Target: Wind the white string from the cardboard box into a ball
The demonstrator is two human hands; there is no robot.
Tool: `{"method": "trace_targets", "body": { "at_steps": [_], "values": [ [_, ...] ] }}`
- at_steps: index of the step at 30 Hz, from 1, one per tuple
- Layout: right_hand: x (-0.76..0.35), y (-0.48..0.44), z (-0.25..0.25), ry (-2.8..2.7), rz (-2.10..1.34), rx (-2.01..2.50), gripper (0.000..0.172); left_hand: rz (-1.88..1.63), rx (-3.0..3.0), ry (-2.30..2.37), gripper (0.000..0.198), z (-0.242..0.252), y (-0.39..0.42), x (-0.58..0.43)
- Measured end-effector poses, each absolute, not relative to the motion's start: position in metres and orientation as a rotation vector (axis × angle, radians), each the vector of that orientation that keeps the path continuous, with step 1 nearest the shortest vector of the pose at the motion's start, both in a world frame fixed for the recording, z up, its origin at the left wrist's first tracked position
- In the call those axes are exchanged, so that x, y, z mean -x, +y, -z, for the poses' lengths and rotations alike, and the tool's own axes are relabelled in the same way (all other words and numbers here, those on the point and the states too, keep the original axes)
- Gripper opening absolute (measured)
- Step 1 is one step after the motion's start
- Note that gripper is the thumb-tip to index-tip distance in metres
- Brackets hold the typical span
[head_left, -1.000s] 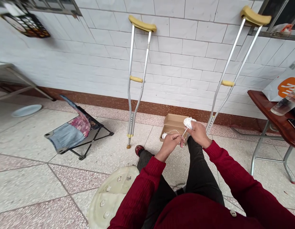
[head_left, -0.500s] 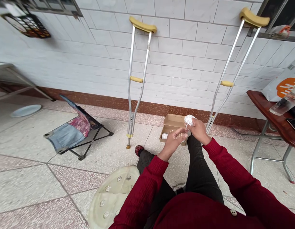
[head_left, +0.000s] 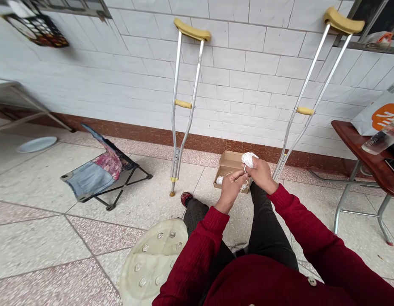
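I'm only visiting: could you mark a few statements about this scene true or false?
1. The right hand holds a ball of white string. True.
2. The crutch on the left lies flat on the floor. False: it leans upright against the tiled wall.
3. A cardboard box sits open on the floor. True.
4. The folding stool stands on the table. False: it is on the floor, far from the table.

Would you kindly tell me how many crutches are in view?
2. One crutch leans on the tiled wall left of the cardboard box; the second crutch leans on it right of the box, beside the table. None seems hidden.
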State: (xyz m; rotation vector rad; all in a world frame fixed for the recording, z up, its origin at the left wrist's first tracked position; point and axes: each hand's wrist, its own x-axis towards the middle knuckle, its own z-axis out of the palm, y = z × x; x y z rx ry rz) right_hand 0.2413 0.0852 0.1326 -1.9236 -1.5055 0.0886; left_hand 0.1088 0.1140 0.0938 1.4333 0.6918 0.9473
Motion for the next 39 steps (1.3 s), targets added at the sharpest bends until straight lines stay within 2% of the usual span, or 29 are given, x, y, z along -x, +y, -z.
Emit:
{"method": "trace_targets", "body": {
  "at_steps": [6,11,15,18,21,25,33,35,39],
  "values": [
    [-0.252,0.088,-0.130,-1.404,-0.146,1.867,0.026,-0.798,-1.403,0.586,0.025,-0.100,0.107,-0.098],
    [-0.260,0.088,-0.126,-1.363,-0.226,1.815,0.027,-0.794,-1.420,0.540,0.031,-0.102,0.109,-0.087],
    [-0.258,0.087,-0.123,-1.412,-0.274,1.807,0.026,-0.807,-1.367,0.579,0.020,-0.100,0.112,-0.086],
    [-0.255,0.087,-0.122,-1.416,-0.265,1.819,0.026,-0.809,-1.321,0.530,0.024,-0.097,0.110,-0.090],
    [-0.253,0.088,-0.123,-1.424,-0.222,1.835,0.027,-0.829,-1.366,0.509,0.018,-0.098,0.107,-0.092],
    [-0.253,0.090,-0.124,-1.422,-0.203,1.808,0.026,-0.841,-1.447,0.519,0.029,-0.106,0.104,-0.089],
    [-0.249,0.095,-0.115,-1.420,-0.197,1.787,0.026,-0.764,-1.371,0.509,0.031,-0.117,0.102,-0.074],
    [-0.247,0.092,-0.118,-1.401,-0.339,1.729,0.025,-0.816,-1.373,0.509,0.033,-0.114,0.107,-0.071],
    [-0.242,0.079,-0.129,-1.389,-0.922,1.456,0.031,-0.887,-1.448,0.552,0.033,-0.107,0.119,-0.067]
  ]
}}
